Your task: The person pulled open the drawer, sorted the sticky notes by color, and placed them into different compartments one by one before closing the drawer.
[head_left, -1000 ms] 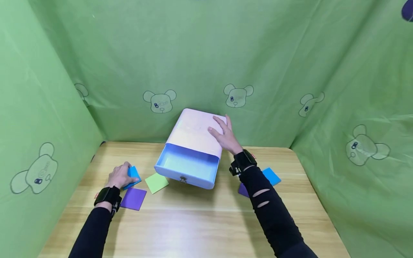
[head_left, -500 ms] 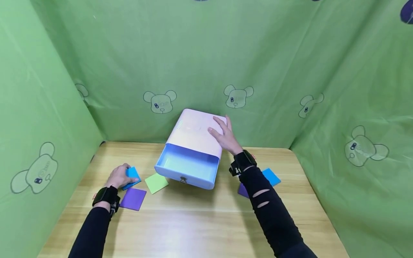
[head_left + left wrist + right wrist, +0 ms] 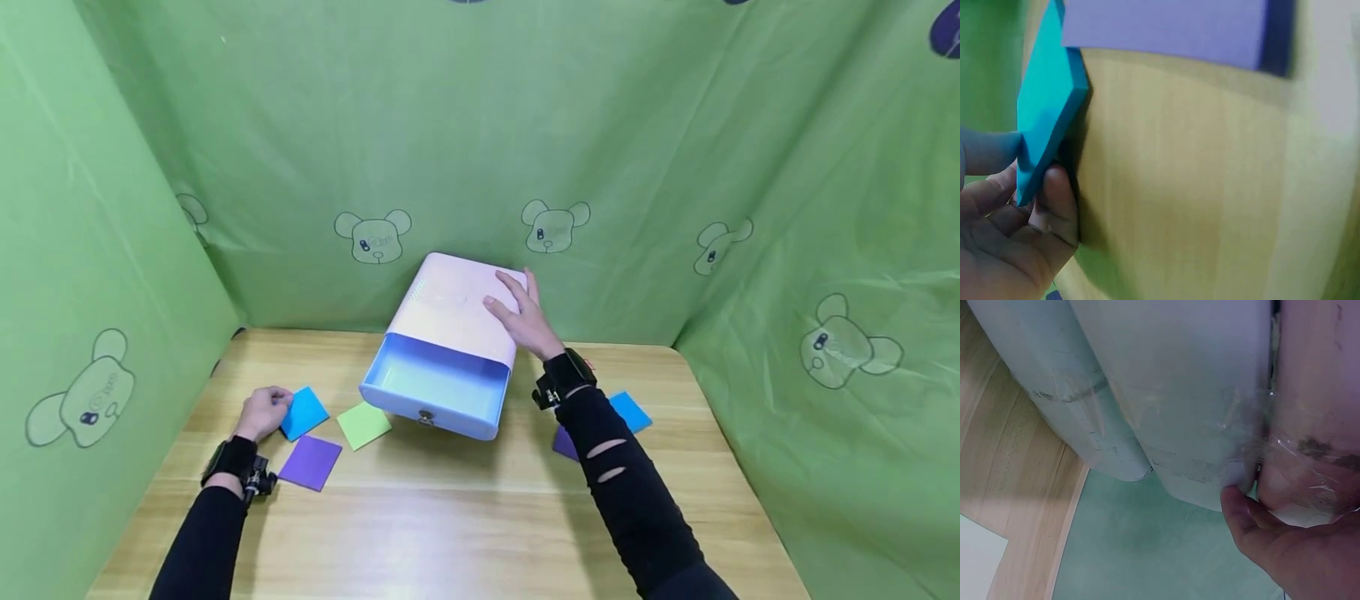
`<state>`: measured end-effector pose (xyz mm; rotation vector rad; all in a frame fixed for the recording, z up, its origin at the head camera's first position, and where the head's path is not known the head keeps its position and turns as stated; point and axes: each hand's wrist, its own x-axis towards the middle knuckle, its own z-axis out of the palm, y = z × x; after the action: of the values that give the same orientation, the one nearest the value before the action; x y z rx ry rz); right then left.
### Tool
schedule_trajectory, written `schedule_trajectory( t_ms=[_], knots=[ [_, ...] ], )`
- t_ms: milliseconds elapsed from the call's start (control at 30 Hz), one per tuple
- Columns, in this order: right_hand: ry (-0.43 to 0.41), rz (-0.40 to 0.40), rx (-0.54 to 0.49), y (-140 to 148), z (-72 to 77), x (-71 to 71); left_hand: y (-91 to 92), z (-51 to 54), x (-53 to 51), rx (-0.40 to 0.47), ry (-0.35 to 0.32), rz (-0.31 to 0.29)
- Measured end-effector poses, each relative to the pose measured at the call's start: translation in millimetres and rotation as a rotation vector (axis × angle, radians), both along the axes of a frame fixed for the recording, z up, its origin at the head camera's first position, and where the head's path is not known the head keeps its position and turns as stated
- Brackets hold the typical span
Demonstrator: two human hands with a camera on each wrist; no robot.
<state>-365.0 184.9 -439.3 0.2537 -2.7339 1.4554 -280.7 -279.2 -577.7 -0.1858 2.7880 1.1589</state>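
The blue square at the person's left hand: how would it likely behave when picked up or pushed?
Probably fairly stiff: in the left wrist view, the blue square looks flat while the left hand pinches one end. Likely light, being a thin slab. Unlikely to roll, given its flat face and angular corners.

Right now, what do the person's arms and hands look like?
The left hand and right hand are ungloved. The left sleeve and right sleeve are long and black; the right one has two slit-like openings. A black left wristband and right wristband each carry a small dark device.
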Motion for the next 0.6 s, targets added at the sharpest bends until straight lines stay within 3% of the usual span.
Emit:
schedule_trajectory(
  t_ms=[167, 267, 600],
  knots=[
    [-0.003, 0.000, -0.016, 0, 0.6, 0.3, -0.5, 4.7, 0.3, 0.093, -0.063, 0.087],
    [-0.005, -0.003, -0.018, 0, 0.6, 0.9, -0.9, 10.2, 1.3, 0.120, -0.078, 0.103],
    [-0.006, 0.004, -0.032, 0, -0.9, 1.9, 7.0, 37.3, 13.5, 0.263, -0.046, 0.148]
  ],
)
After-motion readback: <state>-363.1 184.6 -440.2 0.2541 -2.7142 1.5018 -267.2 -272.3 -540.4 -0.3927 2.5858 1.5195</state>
